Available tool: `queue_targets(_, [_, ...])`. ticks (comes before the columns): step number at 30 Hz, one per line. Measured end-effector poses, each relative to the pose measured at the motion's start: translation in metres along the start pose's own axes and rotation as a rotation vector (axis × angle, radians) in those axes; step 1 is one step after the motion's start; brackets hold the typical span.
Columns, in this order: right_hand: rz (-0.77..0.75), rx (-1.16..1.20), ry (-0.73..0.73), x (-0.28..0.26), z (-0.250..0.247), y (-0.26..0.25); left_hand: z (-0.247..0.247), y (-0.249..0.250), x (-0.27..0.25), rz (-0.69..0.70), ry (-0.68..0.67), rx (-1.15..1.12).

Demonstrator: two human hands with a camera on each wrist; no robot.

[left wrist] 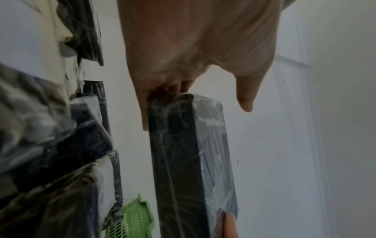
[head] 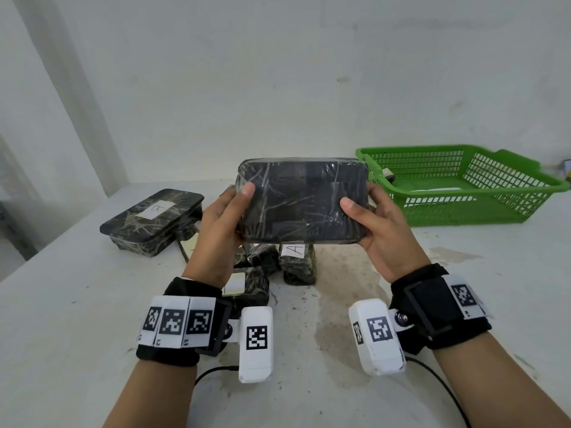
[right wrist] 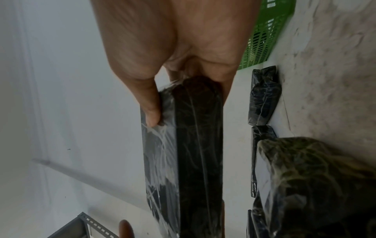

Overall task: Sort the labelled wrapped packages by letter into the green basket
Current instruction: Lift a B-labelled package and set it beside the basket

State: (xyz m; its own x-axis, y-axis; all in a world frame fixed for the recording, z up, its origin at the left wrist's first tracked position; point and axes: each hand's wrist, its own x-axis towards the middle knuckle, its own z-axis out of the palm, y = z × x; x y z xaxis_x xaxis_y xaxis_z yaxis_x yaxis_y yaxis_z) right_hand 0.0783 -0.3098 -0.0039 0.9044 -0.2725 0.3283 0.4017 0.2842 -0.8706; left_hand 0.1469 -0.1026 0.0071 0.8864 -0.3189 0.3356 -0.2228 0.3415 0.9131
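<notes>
I grip a black film-wrapped package [head: 301,201] between my left hand [head: 216,233] at 9 o'clock and right hand [head: 380,223] at 3 o'clock; no label shows.

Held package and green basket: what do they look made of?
The held package, gripped at each end by the left hand and right hand, looks like a rigid black box, likely plastic, under glossy clear film: wrinkles and glare streaks show. The green basket looks like moulded plastic with slotted lattice walls.

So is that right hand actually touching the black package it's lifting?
Touching. The right wrist view shows the right hand's thumb pressed on the package's wrapped face, fingers behind.
</notes>
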Motion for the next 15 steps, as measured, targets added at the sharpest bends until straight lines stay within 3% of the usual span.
queue_targets(4, [0.037, -0.052, -0.082, -0.0017, 0.0026, 0.0039, -0.0037, 0.0001, 0.0018, 0.041, 0.106, 0.035])
queue_targets(7, [0.040, -0.067, -0.089, -0.0034, 0.0039, 0.0066, -0.0054, 0.0013, 0.0008, 0.051, 0.106, 0.041])
queue_targets(11, [0.036, -0.182, -0.009, -0.0033, 0.0058, 0.0033, -0.0053, 0.0030, 0.0000, 0.033, 0.072, 0.034])
queue_targets(15, [-0.011, -0.151, 0.054, -0.0017, 0.0065, 0.0008, -0.0020, 0.0013, -0.0008, -0.001, 0.046, 0.046])
